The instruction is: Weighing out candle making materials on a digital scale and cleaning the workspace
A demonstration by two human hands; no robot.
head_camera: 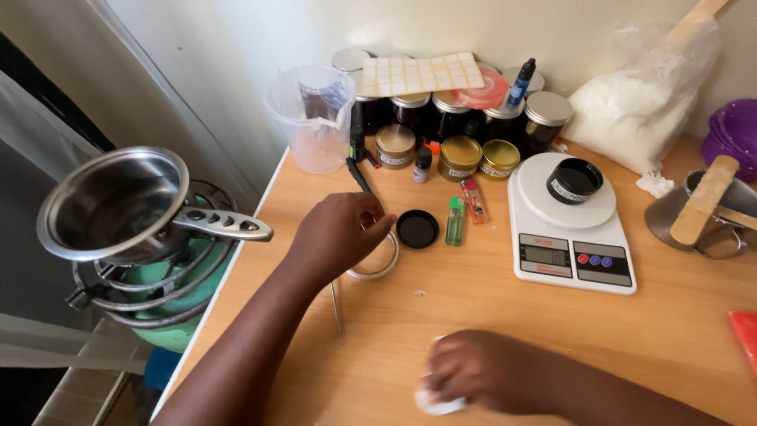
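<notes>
**Hands at tin and white pad**

My left hand (341, 235) curls over a round tin (377, 254), fingers closed on its rim, apparently steadying it. Black lid (417, 229) lies at the tin's 2 o'clock. Right hand (479, 371) presses a white pad (438, 404), fingers bent, at 5 o'clock. Scale (569, 251) sits at 3 o'clock.

Round clear glass jar (377, 256): upright, mouth open, just left of black round lid. Small white wad (438, 403): flat on wooden tabletop, well below lid.

white wad (441, 405) – blurred, purple bowl (733, 136) – cropped
</notes>
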